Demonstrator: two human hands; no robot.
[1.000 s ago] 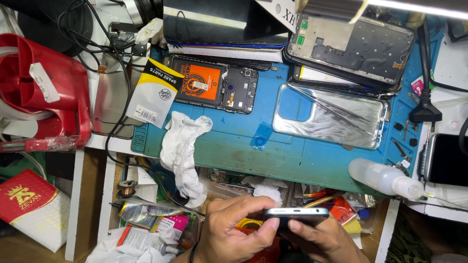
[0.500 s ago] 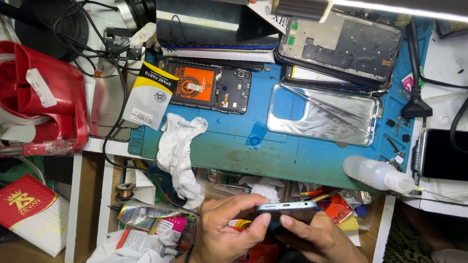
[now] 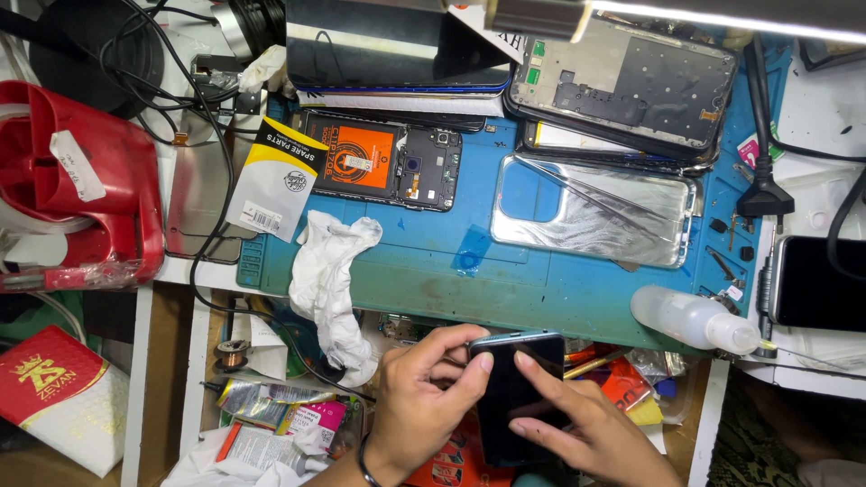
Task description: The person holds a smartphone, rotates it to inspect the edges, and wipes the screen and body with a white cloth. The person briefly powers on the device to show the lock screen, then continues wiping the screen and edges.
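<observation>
My left hand (image 3: 424, 406) and right hand (image 3: 577, 424) both grip the dark phone (image 3: 516, 397) low in view, at about six o'clock, left fingers curled on its top edge, right fingers flat on its glass. At eleven o'clock from it lies a crumpled white cloth (image 3: 329, 280) on the blue mat (image 3: 433, 271). At two o'clock lie a clear plastic bottle (image 3: 690, 318) and, higher, a silver back cover (image 3: 595, 209).

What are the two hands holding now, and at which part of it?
A dark phone. The left hand grips its upper left edge and top corner; the right hand lays its fingers on the screen.
</observation>
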